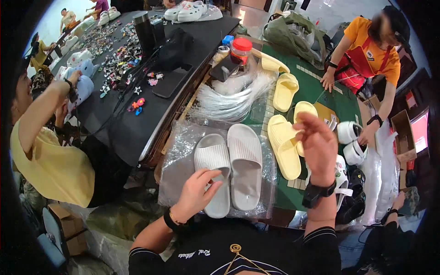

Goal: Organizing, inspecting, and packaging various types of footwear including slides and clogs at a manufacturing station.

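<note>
Head cam: grey slippers [246,188] run 12–6, toes at 12 o'clock; L hand [196,193] loosely curled, R hand [317,149] half-open, both apparently empty, R overlapping yellow slippers [287,153] at approx. 2.

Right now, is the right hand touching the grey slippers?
Apart. The head view shows the right hand to the right of the grey slippers, a yellow slipper visible in between.

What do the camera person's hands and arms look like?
The left hand has a black band and thin gold bracelet at its wrist; the right hand, a chunky black wristband. Both are gloveless. The short sleeves are black, pale-striped near the edges.
</note>
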Demonstrator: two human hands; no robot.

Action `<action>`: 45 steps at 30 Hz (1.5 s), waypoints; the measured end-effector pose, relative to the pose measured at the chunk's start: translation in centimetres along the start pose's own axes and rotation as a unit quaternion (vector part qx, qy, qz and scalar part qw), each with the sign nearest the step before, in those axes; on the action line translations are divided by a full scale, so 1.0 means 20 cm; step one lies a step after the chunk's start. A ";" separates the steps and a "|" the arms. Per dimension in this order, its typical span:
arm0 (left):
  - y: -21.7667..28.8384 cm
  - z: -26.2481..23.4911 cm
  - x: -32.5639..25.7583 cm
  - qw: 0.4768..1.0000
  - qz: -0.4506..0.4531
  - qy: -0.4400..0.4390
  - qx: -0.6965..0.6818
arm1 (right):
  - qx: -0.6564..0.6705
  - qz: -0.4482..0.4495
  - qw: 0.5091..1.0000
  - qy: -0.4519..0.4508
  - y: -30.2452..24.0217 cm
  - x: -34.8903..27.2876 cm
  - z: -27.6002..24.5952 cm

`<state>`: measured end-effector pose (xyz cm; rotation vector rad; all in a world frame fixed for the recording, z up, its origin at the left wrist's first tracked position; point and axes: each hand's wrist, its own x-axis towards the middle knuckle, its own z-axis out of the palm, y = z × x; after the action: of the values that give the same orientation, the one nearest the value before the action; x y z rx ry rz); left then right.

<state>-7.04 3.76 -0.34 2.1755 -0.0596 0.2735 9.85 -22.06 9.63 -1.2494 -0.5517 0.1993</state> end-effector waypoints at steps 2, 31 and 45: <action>0.03 0.00 0.02 0.993 -0.063 -0.050 -0.085 | -0.029 0.060 0.995 -0.072 0.07 -0.10 0.10; -0.15 -0.05 -0.28 0.875 -0.359 -0.294 -0.139 | -0.054 0.324 0.779 -0.535 0.58 -0.62 0.22; -0.17 0.00 -0.02 0.931 -0.326 -0.102 -0.129 | -0.156 0.349 0.878 -0.288 0.61 -0.38 0.16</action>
<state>-6.93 5.62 -3.17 1.8333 0.4804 -0.3246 3.53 -18.73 -3.32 -1.6795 -0.6313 1.1606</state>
